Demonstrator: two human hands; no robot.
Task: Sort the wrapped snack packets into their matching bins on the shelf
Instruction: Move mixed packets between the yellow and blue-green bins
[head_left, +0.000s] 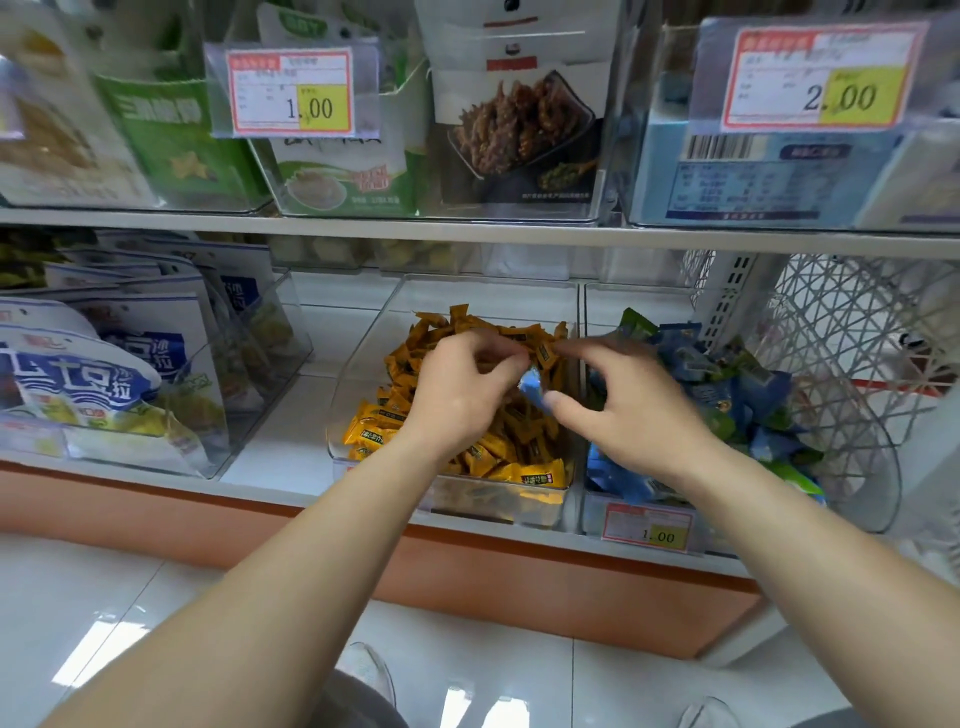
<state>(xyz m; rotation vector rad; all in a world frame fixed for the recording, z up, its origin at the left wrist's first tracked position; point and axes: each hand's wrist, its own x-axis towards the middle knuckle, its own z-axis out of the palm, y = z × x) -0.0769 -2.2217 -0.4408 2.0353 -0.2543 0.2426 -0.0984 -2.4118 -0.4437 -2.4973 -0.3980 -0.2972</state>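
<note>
You crouch at a snack shelf (291, 436), both arms reaching into the lower tier. At the centre of the frame stands a clear bin (488, 293) heaped with yellow packets (535, 473); touching it at 3 o'clock is a second bin (592, 512), piled with blue and green packets (727, 374) and carrying a price tag (649, 526) on its front.

Your left hand (457, 395) hovers over the yellow heap with its fingers curled. Your right hand (634, 410), at 3 o'clock from it, is half spread above the wall between the two bins. Between them sits one blue packet (535, 387), still above the yellow bin: its upper end meets your left fingertips and its lower end lies against your right thumb. The frame is blurred there, and which hand actually grips it cannot be told.

The risk lies in that shared hold. If neither hand has a firm pinch, the slick wrapper could slip and drop back among the yellow packets, where it would sink into the pile. Your right wrist also crosses low over the overfull blue heap and could knock packets off its edge.
</note>
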